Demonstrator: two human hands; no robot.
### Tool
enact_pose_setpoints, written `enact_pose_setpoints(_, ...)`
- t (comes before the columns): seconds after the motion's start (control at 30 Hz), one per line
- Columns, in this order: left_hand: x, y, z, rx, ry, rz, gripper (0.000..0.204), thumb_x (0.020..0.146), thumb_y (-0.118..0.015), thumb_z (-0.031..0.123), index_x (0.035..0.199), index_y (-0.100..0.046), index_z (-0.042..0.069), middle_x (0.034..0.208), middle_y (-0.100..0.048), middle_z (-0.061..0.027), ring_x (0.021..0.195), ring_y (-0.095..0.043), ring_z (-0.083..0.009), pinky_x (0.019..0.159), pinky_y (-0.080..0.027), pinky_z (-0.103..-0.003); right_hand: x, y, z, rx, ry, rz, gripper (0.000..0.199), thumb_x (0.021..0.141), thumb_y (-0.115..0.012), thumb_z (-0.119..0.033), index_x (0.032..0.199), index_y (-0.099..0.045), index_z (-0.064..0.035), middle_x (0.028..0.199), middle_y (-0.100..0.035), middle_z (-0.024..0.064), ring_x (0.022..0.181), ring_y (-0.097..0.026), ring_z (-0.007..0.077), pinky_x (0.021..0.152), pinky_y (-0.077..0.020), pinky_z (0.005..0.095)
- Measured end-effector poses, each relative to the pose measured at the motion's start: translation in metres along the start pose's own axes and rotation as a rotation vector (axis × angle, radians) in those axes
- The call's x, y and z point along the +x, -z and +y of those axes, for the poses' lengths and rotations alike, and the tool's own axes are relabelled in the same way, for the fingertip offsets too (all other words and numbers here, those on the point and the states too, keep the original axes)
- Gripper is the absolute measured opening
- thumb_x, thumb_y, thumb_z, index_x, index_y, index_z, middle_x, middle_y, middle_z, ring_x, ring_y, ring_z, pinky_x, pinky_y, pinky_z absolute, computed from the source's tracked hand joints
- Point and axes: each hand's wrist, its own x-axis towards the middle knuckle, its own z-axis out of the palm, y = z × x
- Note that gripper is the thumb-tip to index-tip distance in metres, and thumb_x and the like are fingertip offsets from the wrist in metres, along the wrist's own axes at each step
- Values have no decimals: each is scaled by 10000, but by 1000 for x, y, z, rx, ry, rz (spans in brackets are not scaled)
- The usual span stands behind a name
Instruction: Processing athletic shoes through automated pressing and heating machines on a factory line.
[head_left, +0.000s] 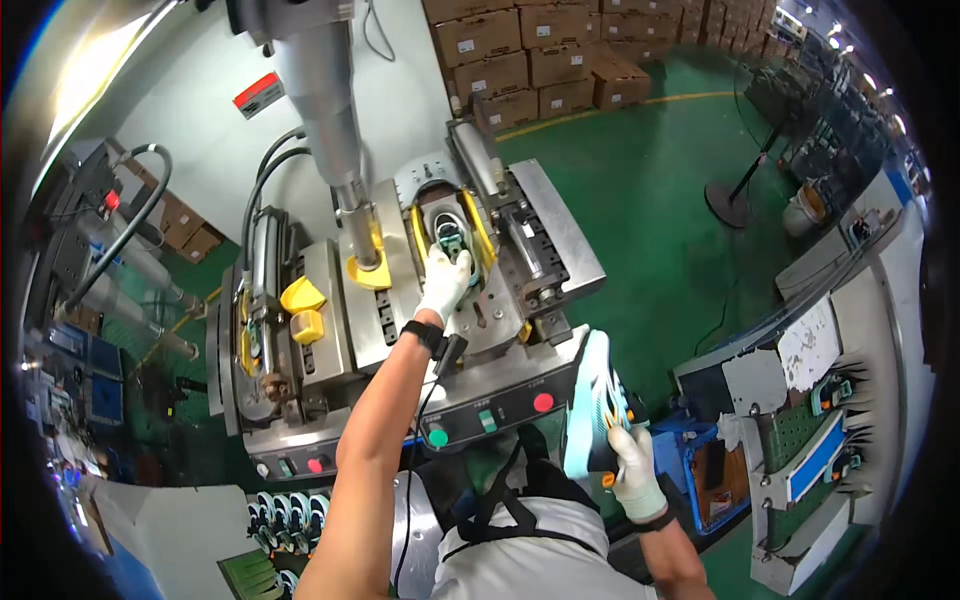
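The left hand (pixel 443 283), in a white knit glove with a black band at the wrist, reaches far forward with the bare forearm stretched out straight and lies on a shoe (pixel 450 235) seated in the press machine (pixel 560 235). Its fingers curl over the near end of that shoe, pressing or gripping it; how firmly, the view does not show. The shoe looks pale with a dark and teal inside, and it sits in a rounded cradle edged by two curved yellow guides (pixel 480 228), between blocks of bare, dull grey steel. A smooth steel cylinder (pixel 325 100) comes down just left of it onto a yellow pad (pixel 368 270). Further left stand two more yellow blocks (pixel 303 308).

The right hand (pixel 636 472), also gloved in white knit, is held low and near at the right side of the body, elbow bent. It is closed around a second shoe (pixel 590 400), a light teal sneaker with a pale ribbed sole, held upright with one end pointing away. Just left of it, on the machine's near face, sits a dark control panel (pixel 490 412) with round red and green buttons. The floor (pixel 660 170) is glossy green, with brown cardboard boxes (pixel 530 55) stacked far behind.
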Motion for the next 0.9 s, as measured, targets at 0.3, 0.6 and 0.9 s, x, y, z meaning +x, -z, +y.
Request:
enact_pose_setpoints(0.3,86,-4,-45,125,126,-59,194,891,-558,117,972,-647,-35,882,-698,-171,896,-697,-298,770,-532,-375,19,-3,-5,-25,-12,73,386,895,-659,-147,1224,-597,44,1056,-689,79,894,-676,139,786,-554,303)
enact_pose_setpoints(0.6,-157,142,-18,-456,84,-104,261,1003,-552,188,1189,-564,5,1010,-645,-74,900,-580,-139,825,-493,-309,163,-109,-30,-485,46,-254,300,951,-676,-241,1151,-628,-22,821,-626,-34,513,-436,-7,451,-322,171)
enact_pose_setpoints(0.9,-459,208,-95,-233,575,58,254,977,-532,136,1183,-534,-15,968,-611,-75,867,-582,-161,790,-490,-311,474,-190,159,-1634,687,327,435,855,-663,-454,930,-685,-26,1056,-691,223,844,-679,376,744,-510,530)
